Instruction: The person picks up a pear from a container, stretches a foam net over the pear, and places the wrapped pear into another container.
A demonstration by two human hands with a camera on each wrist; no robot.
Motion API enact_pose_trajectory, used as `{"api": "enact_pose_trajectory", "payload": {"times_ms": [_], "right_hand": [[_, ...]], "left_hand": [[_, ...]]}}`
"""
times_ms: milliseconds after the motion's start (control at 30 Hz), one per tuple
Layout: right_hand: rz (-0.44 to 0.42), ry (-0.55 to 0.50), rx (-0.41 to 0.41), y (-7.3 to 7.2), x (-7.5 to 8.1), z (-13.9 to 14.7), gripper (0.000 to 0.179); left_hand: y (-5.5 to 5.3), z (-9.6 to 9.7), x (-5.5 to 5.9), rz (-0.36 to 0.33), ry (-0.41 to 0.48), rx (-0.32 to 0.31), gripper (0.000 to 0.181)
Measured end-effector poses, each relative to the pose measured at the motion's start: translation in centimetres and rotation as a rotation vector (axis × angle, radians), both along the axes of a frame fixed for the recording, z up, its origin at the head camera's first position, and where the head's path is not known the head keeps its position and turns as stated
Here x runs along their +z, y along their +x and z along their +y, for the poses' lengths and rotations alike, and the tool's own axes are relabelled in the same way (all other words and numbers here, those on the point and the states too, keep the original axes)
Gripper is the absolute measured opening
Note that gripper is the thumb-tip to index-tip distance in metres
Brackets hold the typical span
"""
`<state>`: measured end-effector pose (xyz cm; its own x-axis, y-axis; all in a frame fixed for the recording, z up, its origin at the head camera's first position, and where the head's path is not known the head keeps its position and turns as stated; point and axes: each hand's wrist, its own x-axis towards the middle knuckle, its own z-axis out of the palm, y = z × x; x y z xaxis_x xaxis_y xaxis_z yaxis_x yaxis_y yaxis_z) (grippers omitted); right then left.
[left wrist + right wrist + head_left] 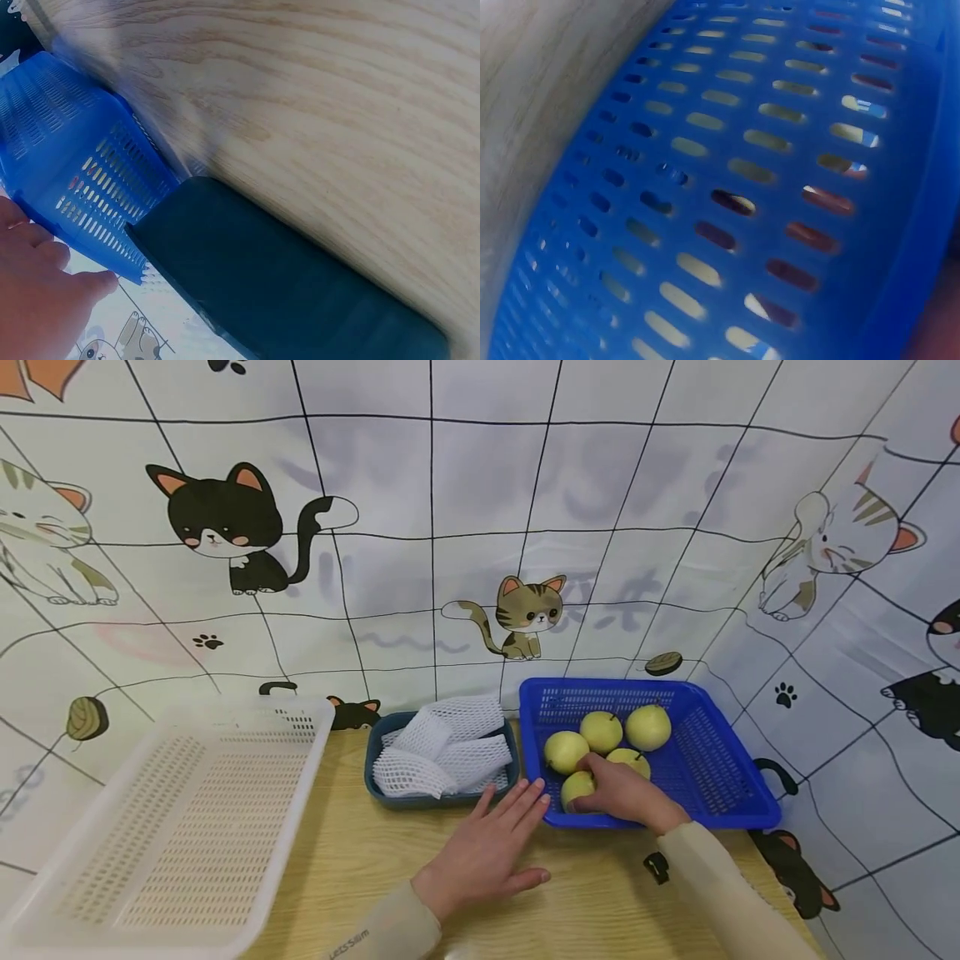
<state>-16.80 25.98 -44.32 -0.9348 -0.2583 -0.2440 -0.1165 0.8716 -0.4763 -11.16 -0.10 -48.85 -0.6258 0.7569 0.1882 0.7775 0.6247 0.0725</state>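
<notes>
Several round yellow-green apples point(648, 727) sit in the left part of a blue perforated basket point(720, 777). My right hand point(626, 791) reaches over the basket's front rim and grips the front-left apple point(576, 787) between thumb and fingers. In the right wrist view the basket wall point(727, 142) hides most of that hand. My left hand point(487, 852) lies with straight, spread fingers at the basket's front left corner, fingertips by the rim. Left of it stands a small dark teal basket point(420, 803) filled with white foam net sleeves point(450, 747).
A large white perforated basket point(195, 835) takes up the left side of the wooden table point(570, 910). A small black object point(656, 867) lies by my right wrist. Cloth printed with cats point(390, 577) hangs close behind and at the right.
</notes>
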Motion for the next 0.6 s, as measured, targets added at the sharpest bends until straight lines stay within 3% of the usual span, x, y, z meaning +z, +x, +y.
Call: {"api": "enact_pose_trajectory", "payload": {"times_ms": [300,467,600], "right_hand": [[0.019,-0.08,0.005,0.0,-0.5,0.5,0.058],[0.054,-0.15,-0.035,0.6,0.0,1.4,0.065],[0.075,-0.216,-0.102,1.6,0.9,2.0,0.07]], "left_hand": [[0.1,-0.1,0.1,0.004,0.005,-0.011,0.089],[0.0,0.0,0.1,-0.001,0.021,-0.011,0.09],[-0.1,0.0,0.2,-0.059,0.035,-0.003,0.088]]}}
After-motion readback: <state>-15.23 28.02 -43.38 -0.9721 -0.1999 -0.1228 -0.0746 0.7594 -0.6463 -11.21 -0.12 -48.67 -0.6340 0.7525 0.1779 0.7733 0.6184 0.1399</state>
